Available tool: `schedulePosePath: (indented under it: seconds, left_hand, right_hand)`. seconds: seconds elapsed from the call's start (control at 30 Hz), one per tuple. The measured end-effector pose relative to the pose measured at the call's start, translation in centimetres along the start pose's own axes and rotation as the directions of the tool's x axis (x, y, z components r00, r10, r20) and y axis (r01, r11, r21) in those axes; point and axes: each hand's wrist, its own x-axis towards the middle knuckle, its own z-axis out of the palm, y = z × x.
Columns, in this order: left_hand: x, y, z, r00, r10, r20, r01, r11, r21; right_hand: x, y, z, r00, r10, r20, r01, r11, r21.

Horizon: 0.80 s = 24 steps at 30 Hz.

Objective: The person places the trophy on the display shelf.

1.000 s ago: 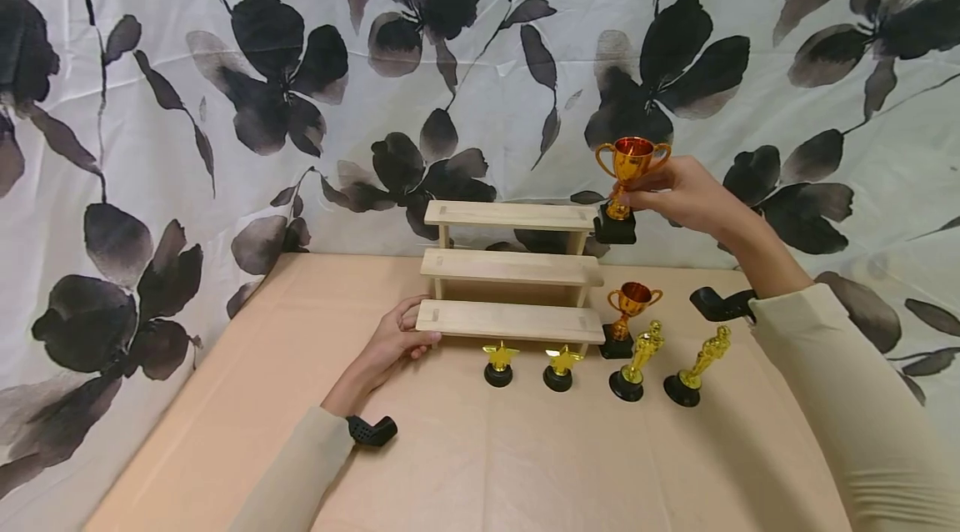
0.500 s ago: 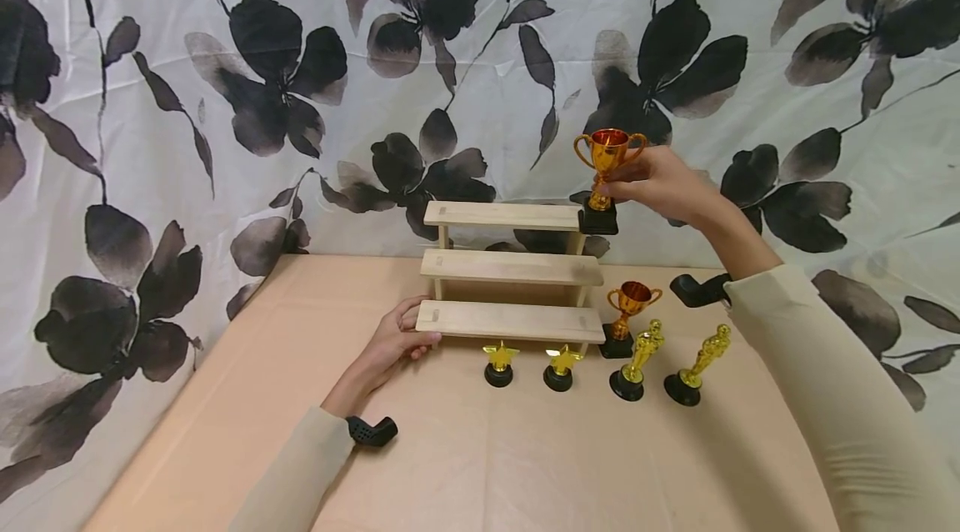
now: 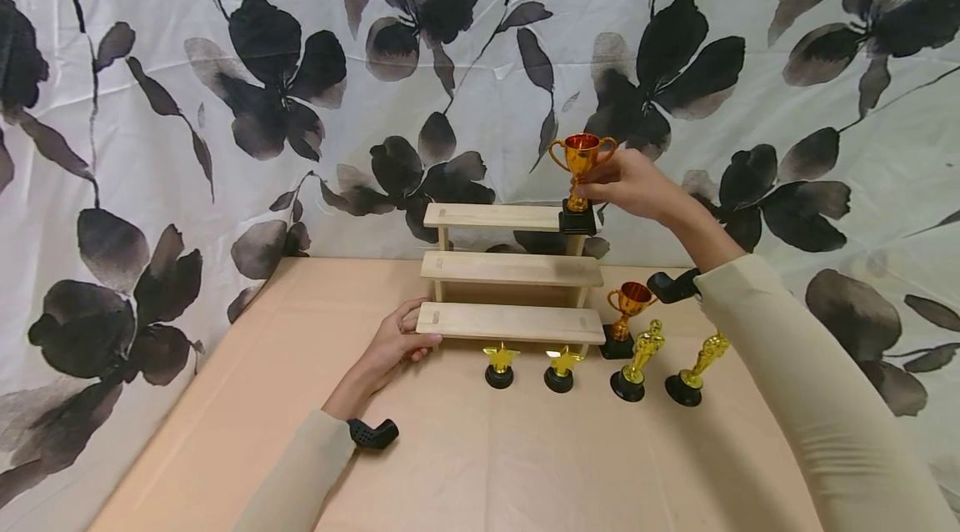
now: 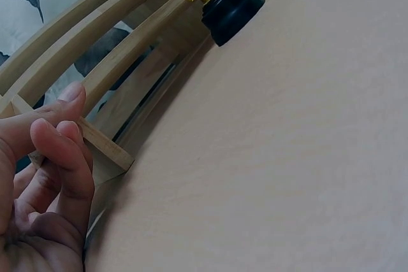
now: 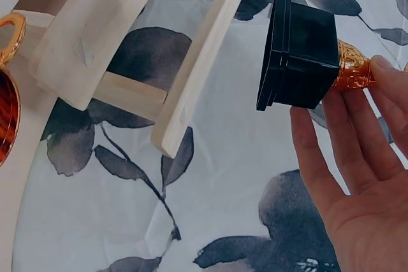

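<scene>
— Report the right hand and what it holds.

— My right hand (image 3: 633,182) pinches the stem of a small gold two-handled cup trophy on a square black base (image 3: 579,182). The fingers are curled round the stem just above the base; the right wrist view shows the fingertips (image 5: 382,71) laid against the gold stem.

— Orientation of the trophy?

— Upright. Its long axis runs vertically, cup mouth up, base down. The base sits at the right end of the top shelf of the pale three-tier wooden step stand (image 3: 510,269). Whether the base rests fully on the board, I cannot tell.

— Left hand?

— My left hand (image 3: 393,342) grips the left end of the lowest shelf, thumb on top, fingers curled beneath.

— Other items?

— On the peach-coloured table (image 3: 465,465), in front of the stand: two gold star trophies on round black bases (image 3: 499,364), a second gold cup trophy (image 3: 628,317) just beside the stand's right end, and two gold statuette trophies (image 3: 636,361) near it. All stand upright.
</scene>
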Motion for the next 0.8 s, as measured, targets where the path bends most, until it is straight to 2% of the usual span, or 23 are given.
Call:
schedulePosePath:
  seconds: [0.4, 0.8]
  left_hand:
    - [0.0, 0.1, 0.0, 1.000, -0.010, -0.005, 0.010, 1.000, 0.007]
    - [0.1, -0.1, -0.2, 1.000, -0.009, -0.001, 0.009, 1.000, -0.012]
  right_hand:
    - [1.8, -0.6, 1.5, 1.000, -0.011, -0.016, 0.011, 1.000, -0.005]
    - [3.9, -1.9, 3.5, 0.999, -0.028, -0.038, 0.032, 0.995, 0.097]
